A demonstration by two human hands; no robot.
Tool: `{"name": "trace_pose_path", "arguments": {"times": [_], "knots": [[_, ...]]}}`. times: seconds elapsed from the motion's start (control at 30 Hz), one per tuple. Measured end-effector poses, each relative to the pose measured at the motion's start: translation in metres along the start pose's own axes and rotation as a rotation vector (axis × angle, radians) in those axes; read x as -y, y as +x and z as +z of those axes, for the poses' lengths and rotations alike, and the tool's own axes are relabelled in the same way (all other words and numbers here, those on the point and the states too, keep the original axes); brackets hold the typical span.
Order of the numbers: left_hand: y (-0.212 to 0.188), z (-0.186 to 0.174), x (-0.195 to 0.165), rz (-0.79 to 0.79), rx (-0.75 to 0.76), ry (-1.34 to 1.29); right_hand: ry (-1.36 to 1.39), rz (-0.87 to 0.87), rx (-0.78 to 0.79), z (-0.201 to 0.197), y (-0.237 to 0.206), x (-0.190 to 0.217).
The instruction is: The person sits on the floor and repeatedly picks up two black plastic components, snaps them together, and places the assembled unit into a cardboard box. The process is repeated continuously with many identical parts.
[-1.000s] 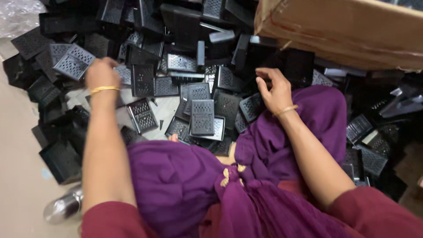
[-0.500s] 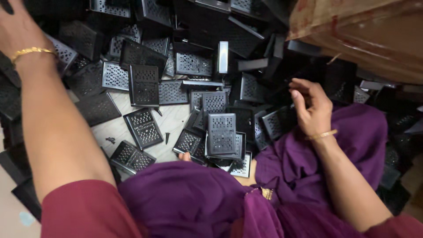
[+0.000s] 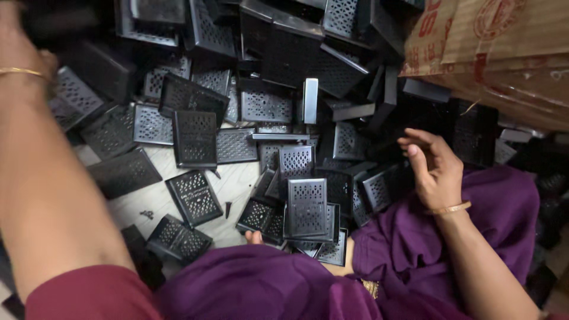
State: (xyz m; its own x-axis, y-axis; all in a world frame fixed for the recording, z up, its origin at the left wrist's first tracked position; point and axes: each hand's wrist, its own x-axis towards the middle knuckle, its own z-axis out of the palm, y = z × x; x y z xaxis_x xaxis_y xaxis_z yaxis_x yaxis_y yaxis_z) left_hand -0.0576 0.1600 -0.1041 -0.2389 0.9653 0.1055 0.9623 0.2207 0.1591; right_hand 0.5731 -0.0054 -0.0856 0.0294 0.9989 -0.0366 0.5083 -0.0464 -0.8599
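Many black plastic trays [image 3: 307, 207] with little holes lie in a big heap on the floor, and the person sits right in the middle of them. On the left side, the left hand [image 3: 24, 59] reaches far up into the dark top corner of the heap. It is blurry and partly cut off, so I cannot tell if its fingers are closed or loose, or if they hold anything. A thin gold bangle [image 3: 21, 72] sits on that wrist. Just beside that arm there is a small patch of bare pale floor [image 3: 234, 184] with a few trays lying flat and apart, and a tiny dark screw [image 3: 227, 208] on it. That bare patch looks like the best room for setting things down. In the middle, a neat little stack of trays rests near the purple cloth [image 3: 267, 284] over the person's lap. To pick well here, I think it is best to take a tray that lies flat on top, by its side edges, because trays under others could pull the heap along. On the right, the right hand [image 3: 435, 169] hovers over the dark trays with its fingers loose and curled, holding nothing. A brown cardboard box [image 3: 492, 53] hangs over the top right corner, so there is little room to lift up high there.
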Motion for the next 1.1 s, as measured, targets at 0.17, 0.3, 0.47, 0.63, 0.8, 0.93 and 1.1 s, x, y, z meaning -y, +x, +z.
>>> {"name": "trace_pose_path", "arguments": {"times": [0.17, 0.3, 0.47, 0.63, 0.8, 0.93, 1.1], "knots": [[-0.033, 0.004, -0.045, 0.291, -0.215, 0.319, 0.041, -0.014, 0.029, 0.006, 0.005, 0.001], [-0.071, 0.023, -0.105, 0.266, -0.076, 0.04, 0.048, -0.084, 0.041, 0.007, 0.008, -0.003], [-0.107, 0.011, -0.159, 0.202, 0.017, -0.006, 0.108, -0.158, 0.038, 0.007, 0.01, -0.011], [-0.149, 0.006, -0.232, 0.26, -0.017, -0.093, 0.048, -0.173, 0.012, 0.009, 0.012, -0.012], [-0.186, -0.007, -0.261, 0.187, -0.152, -0.159, 0.081, -0.201, 0.019, 0.012, 0.014, -0.012], [-0.228, -0.019, -0.297, 0.25, -0.235, -0.349, 0.032, -0.221, 0.036, 0.015, 0.016, -0.016], [-0.268, -0.027, -0.334, 0.318, -0.101, -0.611, -0.032, -0.31, 0.029, 0.017, 0.017, -0.025]]}}
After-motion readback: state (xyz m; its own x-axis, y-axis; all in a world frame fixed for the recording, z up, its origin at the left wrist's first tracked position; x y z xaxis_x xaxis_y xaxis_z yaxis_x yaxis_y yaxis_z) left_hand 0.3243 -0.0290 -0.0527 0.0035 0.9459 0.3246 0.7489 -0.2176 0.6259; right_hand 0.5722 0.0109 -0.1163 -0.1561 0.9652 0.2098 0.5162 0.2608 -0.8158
